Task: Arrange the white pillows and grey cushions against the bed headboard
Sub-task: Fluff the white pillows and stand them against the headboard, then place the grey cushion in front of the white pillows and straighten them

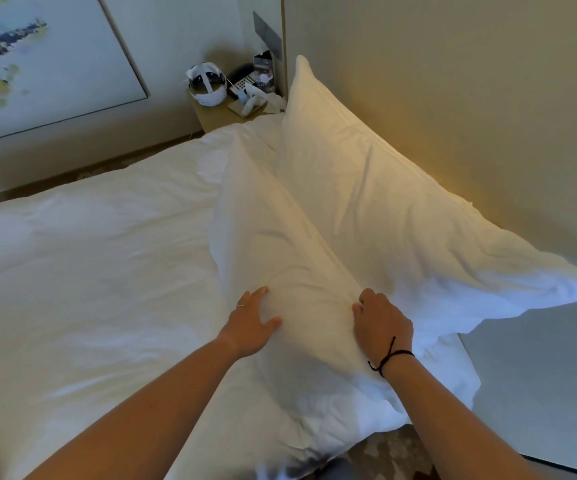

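Both hands press on the near white pillow [280, 258], which lies on the bed [89, 254] in front of a second pillow [366, 188] leaning against the headboard [453, 98] on the right. The left hand [250, 323] lies flat with fingers spread. The right hand [382, 323] has its fingers curled into the pillow's right edge. A nightstand [211, 116] stands far behind.

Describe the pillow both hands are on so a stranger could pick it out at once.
Start at the beige headboard on the right, where a back pillow leans. The front pillow lies in front of that one, on the white bedding. Unlike its neighbour, it does not touch the headboard, and the left hand and right hand press into its near end.
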Tool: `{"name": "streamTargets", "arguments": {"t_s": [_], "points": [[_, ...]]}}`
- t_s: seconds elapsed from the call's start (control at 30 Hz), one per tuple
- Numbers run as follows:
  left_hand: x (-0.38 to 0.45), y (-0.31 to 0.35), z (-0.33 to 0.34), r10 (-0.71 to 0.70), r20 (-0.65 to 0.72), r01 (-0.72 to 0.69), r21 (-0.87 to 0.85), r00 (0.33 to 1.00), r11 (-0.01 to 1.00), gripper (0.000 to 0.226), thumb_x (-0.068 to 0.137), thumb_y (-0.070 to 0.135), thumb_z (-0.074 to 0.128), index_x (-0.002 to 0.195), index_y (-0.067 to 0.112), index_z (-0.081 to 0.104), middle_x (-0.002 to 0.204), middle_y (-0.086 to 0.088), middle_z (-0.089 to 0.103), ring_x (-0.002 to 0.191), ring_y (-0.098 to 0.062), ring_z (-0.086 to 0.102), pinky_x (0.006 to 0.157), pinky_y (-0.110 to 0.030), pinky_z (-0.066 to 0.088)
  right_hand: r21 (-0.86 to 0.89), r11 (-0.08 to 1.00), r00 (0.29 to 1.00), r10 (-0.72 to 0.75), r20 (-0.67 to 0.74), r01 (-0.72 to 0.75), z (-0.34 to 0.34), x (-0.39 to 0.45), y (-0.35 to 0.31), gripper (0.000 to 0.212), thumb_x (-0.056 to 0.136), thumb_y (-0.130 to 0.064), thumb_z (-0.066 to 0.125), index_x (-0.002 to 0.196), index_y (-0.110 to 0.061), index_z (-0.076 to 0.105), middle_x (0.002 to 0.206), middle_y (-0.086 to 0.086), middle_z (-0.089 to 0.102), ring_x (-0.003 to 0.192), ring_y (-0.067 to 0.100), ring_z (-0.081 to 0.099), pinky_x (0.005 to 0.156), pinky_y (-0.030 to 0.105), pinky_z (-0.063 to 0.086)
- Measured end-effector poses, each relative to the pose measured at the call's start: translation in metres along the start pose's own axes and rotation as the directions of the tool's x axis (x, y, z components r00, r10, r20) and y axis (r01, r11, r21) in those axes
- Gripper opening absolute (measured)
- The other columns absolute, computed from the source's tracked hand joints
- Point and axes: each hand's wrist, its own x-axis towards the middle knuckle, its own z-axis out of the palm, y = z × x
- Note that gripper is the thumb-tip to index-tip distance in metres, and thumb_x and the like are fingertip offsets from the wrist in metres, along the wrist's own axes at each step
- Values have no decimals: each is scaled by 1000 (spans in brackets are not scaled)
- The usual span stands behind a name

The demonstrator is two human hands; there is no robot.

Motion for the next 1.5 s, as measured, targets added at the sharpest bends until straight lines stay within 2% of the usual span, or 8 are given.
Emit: {"name": "streamTargets", "arguments": {"t_s": [0.2,0.33,0.53,0.77,1.0,1.27,1.37,1.5], "points": [[-50,-60,-15,-79,-71,74,-73,994,995,74,95,46,58,156,25,23,162,2,24,148,-17,21,120,-37,23,21,954,934,-290,-207,300,-6,-19,-63,22,85,-18,68,106,-14,64,102,8,61,83,32,60,71,40,47],[-105,-145,-29,-282,-104,267,-141,954,953,68,96,45,56,154,23,27,161,-1,27,147,-20,26,119,-36,25,81,858,861,-507,-33,508,25,-55,-138,28,88,-23,65,115,-18,62,114,2,61,91,26,61,76,37,45],[-198,-274,-64,-573,-202,470,-394,794,790,58,95,42,59,146,22,39,150,-8,42,130,-25,48,105,-34,39,212,732,682,-680,269,647,83,-126,-250,36,96,-33,52,131,-27,49,133,-8,51,110,16,57,93,31,44],[-287,-387,-75,-753,-270,473,-640,600,606,50,95,38,59,141,23,46,145,-8,47,126,-25,51,97,-35,46,206,625,468,-729,500,753,139,-197,-357,37,96,-34,50,132,-27,46,130,-6,55,114,18,56,93,31,44],[-355,-479,-72,-825,-242,484,-712,511,509,45,96,41,55,138,29,48,142,0,52,100,-15,59,78,-30,51,182,599,323,-634,703,780,208,-260,-453,35,96,-35,49,130,-28,48,130,-7,57,118,15,55,98,30,43],[-391,-565,-54,-870,-234,517,-726,434,453,43,100,39,48,142,31,45,150,6,42,123,-21,54,98,-45,52,171,377,121,-638,761,910,319,-308,-563,60,97,-41,47,148,-24,22,145,6,42,115,27,57,94,37,46],[-396,-585,-37,-879,-229,533,-722,417,441,41,103,32,43,144,31,43,151,6,40,127,-21,51,101,-44,50,233,507,185,-645,742,830,366,-319,-601,70,95,-39,54,151,-17,19,142,11,44,119,30,55,89,34,44],[-405,-600,-28,-883,-265,518,-730,387,446,44,102,32,45,146,33,38,151,5,39,129,-21,48,99,-45,50,297,850,458,-493,740,434,416,-329,-625,71,90,-36,65,145,-7,32,135,12,54,123,32,53,88,30,42]]}}
